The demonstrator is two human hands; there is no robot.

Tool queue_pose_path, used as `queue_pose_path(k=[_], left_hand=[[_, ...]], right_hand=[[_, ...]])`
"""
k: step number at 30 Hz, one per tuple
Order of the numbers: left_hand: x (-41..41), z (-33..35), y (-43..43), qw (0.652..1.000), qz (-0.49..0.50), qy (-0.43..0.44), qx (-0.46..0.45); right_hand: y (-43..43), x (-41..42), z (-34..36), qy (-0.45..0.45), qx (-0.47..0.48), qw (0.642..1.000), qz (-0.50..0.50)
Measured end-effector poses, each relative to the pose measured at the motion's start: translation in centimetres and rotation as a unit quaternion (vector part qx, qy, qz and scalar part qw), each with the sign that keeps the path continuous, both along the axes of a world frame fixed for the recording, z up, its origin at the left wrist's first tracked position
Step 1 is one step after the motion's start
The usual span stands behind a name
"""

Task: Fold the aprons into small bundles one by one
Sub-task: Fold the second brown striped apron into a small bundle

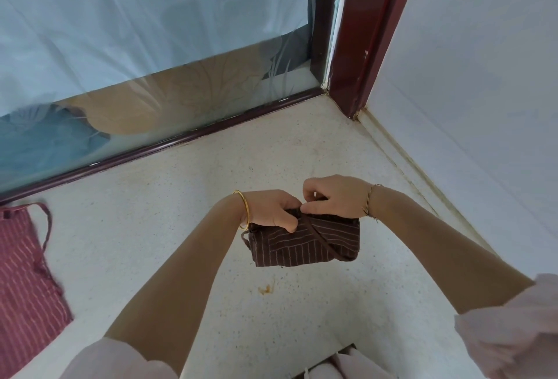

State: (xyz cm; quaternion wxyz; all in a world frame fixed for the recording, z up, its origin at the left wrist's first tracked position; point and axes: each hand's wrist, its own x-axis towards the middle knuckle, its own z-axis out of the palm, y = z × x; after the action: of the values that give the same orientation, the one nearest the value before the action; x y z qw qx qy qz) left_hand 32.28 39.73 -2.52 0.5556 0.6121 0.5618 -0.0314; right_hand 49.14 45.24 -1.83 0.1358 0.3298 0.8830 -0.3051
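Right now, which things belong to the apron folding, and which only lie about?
Job: brown apron bundle, held by left hand and right hand; red apron, lying flat at the left.
Lying about: orange stain on the speckled surface; plastic sheet on the window.

Soft even daylight, wide-angle edge distortion.

Speckled countertop [157, 227] is seen open around the brown apron bundle [302, 247], bounded by glass panel [151, 91] behind, white wall [483, 100] right, red striped apron [24, 273] left.

Matt striped cloth apron [305, 245], speckled smooth stone counter [169, 227], glossy gold bangle [245, 209]
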Motion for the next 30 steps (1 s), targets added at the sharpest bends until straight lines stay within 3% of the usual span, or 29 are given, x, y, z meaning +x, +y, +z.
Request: queue_pose_path(k=[4,8,11,14,17,20,22,23,25,28,30], left_hand=[[0.3,-0.2,0.1,0.999,-0.001,0.032,0.041],[0.8,-0.7,0.5,0.984,-0.051,0.106,0.132],[1.3,-1.4,0.9,0.934,-0.121,0.248,0.229],[2.0,-1.8,0.7,0.895,-0.101,0.332,0.278],[2.8,-2.0,0.5,0.884,-0.009,0.319,0.342],[3.0,-2.3,-0.2,0.909,0.063,0.217,0.352],[2.6,-3.0,-1.4,0.923,0.11,0.151,0.337],[2.4,-3.3,-2.0,0.925,0.119,0.121,0.34],[2.4,-3.6,-3.4,0.927,0.092,0.069,0.358],[2.8,-4.0,-5.0,0.945,0.037,0.058,0.319],[2.8,-5.0,-5.4,0.95,0.03,0.099,0.296]], right_hand=[[-0.5,-0.1,-1.4,-0.025,0.055,0.998,-0.003],[-1.0,-0.3,-2.1,0.024,0.006,0.999,-0.039],[-1.2,-0.6,-2.9,0.026,-0.004,0.998,-0.061],[-1.2,-0.9,-4.0,0.025,-0.009,0.994,-0.103],[-0.9,-1.0,-5.1,0.019,-0.005,0.989,-0.148],[-0.8,-0.5,-5.7,0.044,-0.052,0.971,-0.228],[-0.8,0.0,-6.0,0.087,-0.155,0.929,-0.324],[-0.8,0.3,-6.3,0.112,-0.221,0.891,-0.381],[-1.0,0.8,-7.0,0.137,-0.348,0.79,-0.485],[-1.0,1.2,-8.5,0.132,-0.512,0.604,-0.596],[-1.0,1.1,-9.1,0.115,-0.542,0.556,-0.62]])
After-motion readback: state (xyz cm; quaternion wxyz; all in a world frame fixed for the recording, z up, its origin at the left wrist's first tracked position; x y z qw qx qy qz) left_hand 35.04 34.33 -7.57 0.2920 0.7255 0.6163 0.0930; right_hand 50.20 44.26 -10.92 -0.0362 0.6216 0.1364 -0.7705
